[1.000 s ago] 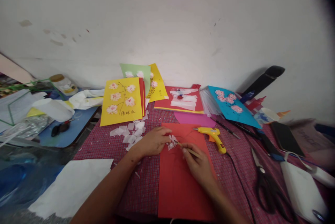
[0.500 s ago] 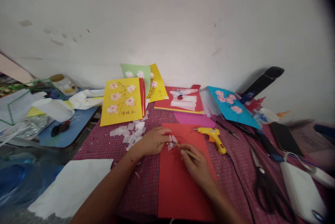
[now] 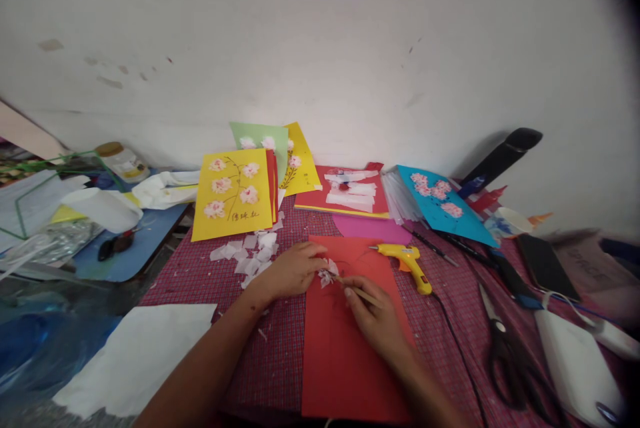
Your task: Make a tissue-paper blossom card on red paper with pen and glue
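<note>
A red paper sheet (image 3: pixel 345 355) lies in front of me on the checked cloth. Near its top edge sits a small pink-and-white paper flower (image 3: pixel 327 273). My left hand (image 3: pixel 293 269) rests on the sheet's left edge, fingers curled, fingertips pressing the flower. My right hand (image 3: pixel 374 317) pinches a thin wooden stick (image 3: pixel 361 293) whose tip touches the flower. A yellow glue gun (image 3: pixel 406 261) lies just right of the flower, its black cord running toward me.
White paper squares (image 3: pixel 250 251) are scattered left of my left hand. Finished flower cards, yellow (image 3: pixel 233 193) and blue (image 3: pixel 443 205), lean at the back. Black scissors (image 3: pixel 507 348), a phone (image 3: pixel 547 267) and a white box (image 3: pixel 580 365) lie right. A white sheet (image 3: pixel 140 355) sits front left.
Almost nothing moved. My right hand shifted slightly with the stick; my left hand stays on the flower.
</note>
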A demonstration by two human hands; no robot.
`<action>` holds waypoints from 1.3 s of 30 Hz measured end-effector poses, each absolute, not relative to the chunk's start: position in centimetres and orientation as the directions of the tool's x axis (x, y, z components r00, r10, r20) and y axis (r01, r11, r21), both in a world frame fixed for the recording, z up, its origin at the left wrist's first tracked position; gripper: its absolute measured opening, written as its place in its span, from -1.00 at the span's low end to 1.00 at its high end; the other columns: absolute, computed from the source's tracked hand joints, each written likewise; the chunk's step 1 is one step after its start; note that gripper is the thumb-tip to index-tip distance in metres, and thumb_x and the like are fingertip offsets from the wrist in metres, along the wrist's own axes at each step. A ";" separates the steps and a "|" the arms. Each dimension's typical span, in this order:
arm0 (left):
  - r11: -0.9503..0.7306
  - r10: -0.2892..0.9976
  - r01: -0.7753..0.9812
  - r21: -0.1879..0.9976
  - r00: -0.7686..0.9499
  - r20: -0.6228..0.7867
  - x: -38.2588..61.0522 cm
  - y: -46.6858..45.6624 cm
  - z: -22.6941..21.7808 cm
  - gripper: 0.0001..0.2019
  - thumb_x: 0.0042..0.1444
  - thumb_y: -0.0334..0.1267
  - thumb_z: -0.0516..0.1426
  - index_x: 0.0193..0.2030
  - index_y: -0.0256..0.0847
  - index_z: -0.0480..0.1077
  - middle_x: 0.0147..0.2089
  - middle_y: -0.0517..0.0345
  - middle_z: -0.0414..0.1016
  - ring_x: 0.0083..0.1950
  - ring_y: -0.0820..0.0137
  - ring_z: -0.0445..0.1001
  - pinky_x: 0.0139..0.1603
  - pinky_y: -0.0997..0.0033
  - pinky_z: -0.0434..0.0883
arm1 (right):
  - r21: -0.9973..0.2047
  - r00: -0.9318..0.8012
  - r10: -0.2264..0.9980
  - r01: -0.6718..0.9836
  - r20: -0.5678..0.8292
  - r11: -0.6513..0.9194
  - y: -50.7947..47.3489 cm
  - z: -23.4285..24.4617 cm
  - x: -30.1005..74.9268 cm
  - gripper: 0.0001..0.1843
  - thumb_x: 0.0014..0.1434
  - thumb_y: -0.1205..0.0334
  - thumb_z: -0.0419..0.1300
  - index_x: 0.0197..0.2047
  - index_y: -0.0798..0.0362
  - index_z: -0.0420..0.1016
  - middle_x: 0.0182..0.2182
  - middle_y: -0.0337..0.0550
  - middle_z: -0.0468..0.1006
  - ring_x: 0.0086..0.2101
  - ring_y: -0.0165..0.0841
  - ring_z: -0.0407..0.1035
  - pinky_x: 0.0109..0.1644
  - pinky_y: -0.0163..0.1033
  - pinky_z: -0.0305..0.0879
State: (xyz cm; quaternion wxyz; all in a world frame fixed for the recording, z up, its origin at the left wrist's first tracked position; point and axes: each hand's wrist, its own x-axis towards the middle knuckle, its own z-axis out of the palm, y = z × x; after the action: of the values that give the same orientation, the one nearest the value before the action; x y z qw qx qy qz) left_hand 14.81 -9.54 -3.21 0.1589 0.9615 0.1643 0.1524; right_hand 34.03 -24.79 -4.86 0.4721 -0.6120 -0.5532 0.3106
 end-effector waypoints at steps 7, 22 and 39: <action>-0.900 0.380 0.292 0.324 0.889 0.255 14.8 -9.3 -3.8 -0.62 0.22 -0.50 0.03 0.07 -0.14 0.52 0.20 0.01 0.45 0.21 0.27 0.40 0.27 0.19 0.35 | -0.930 0.239 0.962 0.366 0.133 0.038 -24.8 -4.6 34.1 -0.75 0.35 0.09 0.13 -0.09 0.03 0.56 -0.29 -0.11 0.62 -0.29 -0.26 0.51 -0.24 -0.24 0.43; -0.897 0.388 0.304 0.321 0.889 0.242 14.8 -9.4 -3.8 -0.61 0.20 -0.52 0.04 0.09 -0.19 0.50 0.21 0.00 0.45 0.23 0.27 0.39 0.30 0.20 0.34 | -0.926 0.268 0.952 0.376 0.148 0.038 -24.8 -4.5 34.1 -0.75 0.33 0.08 0.14 -0.12 0.02 0.58 -0.33 -0.12 0.63 -0.35 -0.27 0.51 -0.27 -0.24 0.43; -0.899 0.376 0.286 0.332 0.891 0.253 14.8 -9.4 -3.8 -0.62 0.21 -0.51 0.03 0.08 -0.17 0.49 0.22 0.01 0.45 0.22 0.27 0.40 0.29 0.19 0.35 | -0.899 0.221 0.962 0.436 0.162 0.051 -24.8 -4.6 34.1 -0.76 0.34 0.13 0.12 -0.11 0.01 0.59 -0.31 -0.13 0.63 -0.32 -0.28 0.52 -0.27 -0.26 0.41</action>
State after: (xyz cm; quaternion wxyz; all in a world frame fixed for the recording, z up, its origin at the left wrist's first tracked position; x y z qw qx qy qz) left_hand 14.78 -9.38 -3.78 0.1443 0.9617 0.1721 0.1574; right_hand 34.09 -24.78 -4.65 0.4648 -0.6281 -0.5563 0.2828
